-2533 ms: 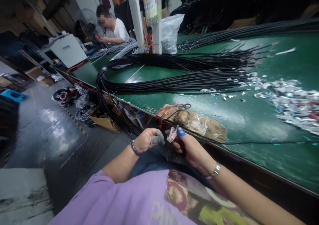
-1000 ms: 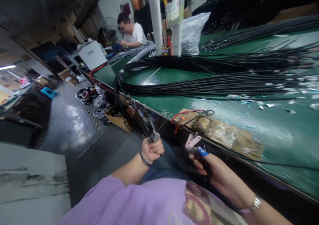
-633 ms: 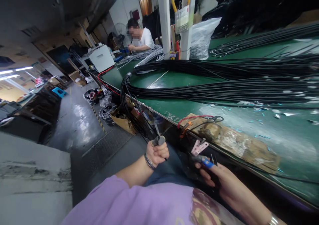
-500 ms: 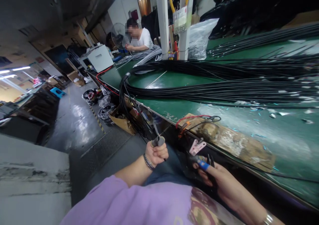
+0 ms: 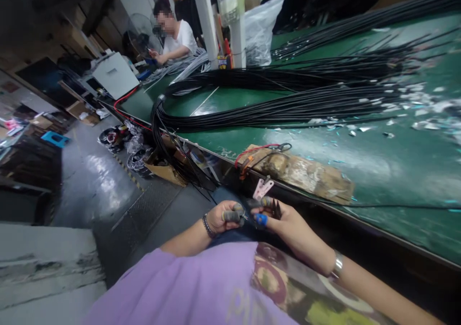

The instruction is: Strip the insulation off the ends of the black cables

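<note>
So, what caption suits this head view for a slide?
Left hand and right hand, fingertips capped, meet at the edge of a green bench heaped with black cables.

Your green surface (image 5: 378,171) carries long black cables (image 5: 288,109) that loop off its edge. A worn cardboard (image 5: 309,174) lies at the near edge, with pale scraps (image 5: 414,99) scattered farther right.
</note>
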Tool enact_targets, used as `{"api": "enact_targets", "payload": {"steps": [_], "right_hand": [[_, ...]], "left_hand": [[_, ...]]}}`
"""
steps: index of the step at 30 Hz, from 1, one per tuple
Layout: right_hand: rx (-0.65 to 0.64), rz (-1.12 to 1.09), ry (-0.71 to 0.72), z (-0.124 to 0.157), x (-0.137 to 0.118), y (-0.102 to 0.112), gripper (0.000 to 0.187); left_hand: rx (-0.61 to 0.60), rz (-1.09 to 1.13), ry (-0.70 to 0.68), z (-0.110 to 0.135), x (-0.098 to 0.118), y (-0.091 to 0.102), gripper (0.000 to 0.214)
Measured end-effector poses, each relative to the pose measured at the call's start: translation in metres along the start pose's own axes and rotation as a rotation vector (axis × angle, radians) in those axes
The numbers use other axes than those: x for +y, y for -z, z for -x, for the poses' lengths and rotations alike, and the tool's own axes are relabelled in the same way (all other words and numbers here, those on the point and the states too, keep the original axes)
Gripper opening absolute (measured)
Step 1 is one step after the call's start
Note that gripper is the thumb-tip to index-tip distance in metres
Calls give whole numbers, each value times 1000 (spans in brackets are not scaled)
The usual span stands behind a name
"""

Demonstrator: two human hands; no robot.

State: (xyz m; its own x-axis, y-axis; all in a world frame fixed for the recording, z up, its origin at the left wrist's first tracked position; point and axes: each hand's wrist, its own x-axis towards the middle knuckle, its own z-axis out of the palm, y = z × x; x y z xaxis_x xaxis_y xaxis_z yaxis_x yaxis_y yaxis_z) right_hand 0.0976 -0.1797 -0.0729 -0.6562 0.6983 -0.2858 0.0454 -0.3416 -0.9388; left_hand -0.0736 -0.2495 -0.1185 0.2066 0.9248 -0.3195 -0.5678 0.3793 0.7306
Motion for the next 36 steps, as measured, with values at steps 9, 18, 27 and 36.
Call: {"api": "enact_targets", "payload": {"steps": [9,18,27,36], "right_hand": [[-162,-31,-34,3,-3,-7,40],[-266,12,-2,7,-6,-6,26],[-45,-332,-183,7,1,-7,30],[-3,-257,-89,2,-4,5,44]], "left_hand": [[24,-186,126,-1,2,-1,56],[-68,-326,196,-1,9,-4,58],[-60,-294,140,-5,8,-3,52],[49,-275,-11,-3,23,-2,55]]}}
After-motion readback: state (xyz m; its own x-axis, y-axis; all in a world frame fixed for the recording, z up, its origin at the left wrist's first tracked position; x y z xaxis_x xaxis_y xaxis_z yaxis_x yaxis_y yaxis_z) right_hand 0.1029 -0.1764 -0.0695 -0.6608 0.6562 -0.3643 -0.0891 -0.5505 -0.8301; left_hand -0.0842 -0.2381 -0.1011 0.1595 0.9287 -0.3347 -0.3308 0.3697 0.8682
